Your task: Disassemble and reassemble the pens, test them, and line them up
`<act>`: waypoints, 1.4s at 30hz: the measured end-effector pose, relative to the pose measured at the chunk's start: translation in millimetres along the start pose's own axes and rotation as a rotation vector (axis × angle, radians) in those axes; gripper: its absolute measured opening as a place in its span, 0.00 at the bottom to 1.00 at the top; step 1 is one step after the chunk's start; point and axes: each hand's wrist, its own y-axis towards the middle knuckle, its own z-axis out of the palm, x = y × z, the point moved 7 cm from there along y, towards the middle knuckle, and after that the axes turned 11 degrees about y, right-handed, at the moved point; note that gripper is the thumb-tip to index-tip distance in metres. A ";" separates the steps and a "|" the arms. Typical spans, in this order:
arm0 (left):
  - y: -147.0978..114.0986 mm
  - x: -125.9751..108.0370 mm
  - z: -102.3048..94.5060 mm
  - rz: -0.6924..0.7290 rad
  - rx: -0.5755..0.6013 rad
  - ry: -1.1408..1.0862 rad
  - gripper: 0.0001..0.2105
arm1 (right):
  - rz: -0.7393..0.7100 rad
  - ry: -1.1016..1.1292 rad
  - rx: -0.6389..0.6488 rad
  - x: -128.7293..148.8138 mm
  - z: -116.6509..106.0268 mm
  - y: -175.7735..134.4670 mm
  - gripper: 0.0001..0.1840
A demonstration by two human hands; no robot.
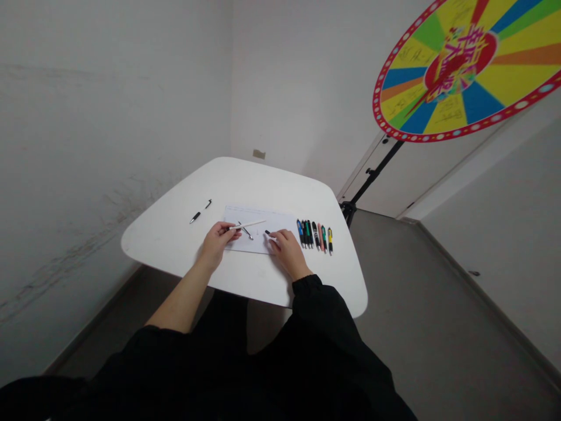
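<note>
My left hand (215,244) is closed, pinching the near end of a thin white stick (252,224) that points to the right above a white sheet of paper (280,217). My right hand (287,250) rests over the sheet's right part. Its fingers are pinched on a small dark-tipped piece (267,232), whose rest is hidden by the fingers. Between the hands, slim dark and silvery pen parts (248,234) lie on the paper, partly crossed by the white stick.
A row of several coloured pens (312,235) lies right of the paper. One black-and-white pen (200,211) lies on the white table's (258,181) left side. A colourful prize wheel (468,64) on a black stand rises at the right. Walls (280,88) border the table's back and left.
</note>
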 end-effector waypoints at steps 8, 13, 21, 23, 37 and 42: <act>-2.2 -2.1 1.5 -0.008 0.033 0.032 0.16 | 0.290 0.492 -0.335 -34.2 -21.0 -8.1 0.12; -4.3 -3.6 5.4 0.009 0.079 0.069 0.17 | 0.358 0.695 -0.361 -42.3 -18.7 -10.0 0.15; -7.9 -5.3 11.1 -0.003 0.150 0.115 0.18 | 0.365 0.750 -0.352 -37.3 -17.5 -8.4 0.14; -7.6 -4.9 10.5 -0.006 0.149 0.120 0.18 | 0.360 0.734 -0.349 -37.7 -17.3 -8.4 0.14; -7.7 -3.4 10.6 -0.010 0.159 0.113 0.19 | 0.359 0.726 -0.346 -39.0 -15.2 -9.2 0.14; -9.1 -3.0 13.4 -0.007 0.196 0.137 0.19 | 0.351 0.703 -0.303 -34.7 -12.7 -8.5 0.13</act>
